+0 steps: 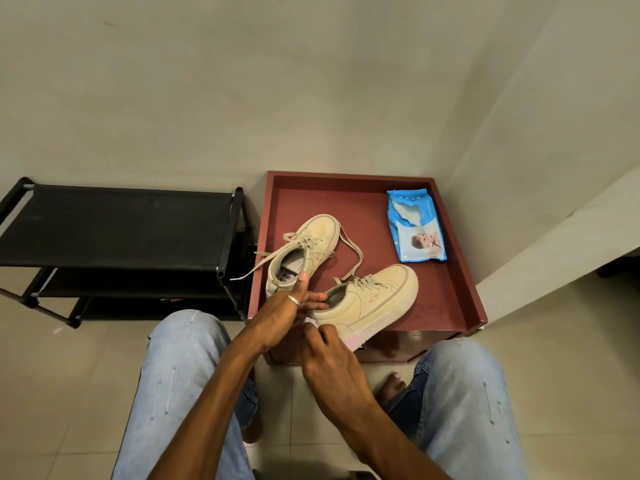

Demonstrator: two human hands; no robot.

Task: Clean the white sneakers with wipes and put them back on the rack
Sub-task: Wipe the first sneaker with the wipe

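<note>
Two sneakers lie on the red table [460,299]. The far sneaker [311,244] rests toward the back left, toe pointing away. The near sneaker [374,299] sits at the front edge and is the item being worked on.

Orientation: the near sneaker's long axis runs from the heel, at the person's hands, to the toe, up and to the right. It is tipped so that the sole edge faces the person. The heel is therefore the closest part to both hands, and the toe is the farthest.

Left hand [287,306]: the fingers reach into the heel opening and hold the collar. The thumb is raised in front of the far sneaker, and contact there cannot be determined.

Right hand [329,355]: the fingers are curled and pinch a small white wipe [311,321] against the back of the heel.

Judgement: wiping is under way at the heel. A stroke along the side would travel away from the body toward the toe, with the left hand as the anchor.

The pack of wipes [415,226] lies at the back right, nearer the right hand. The rack [117,223] stands to the left, nearer the left hand.
</note>
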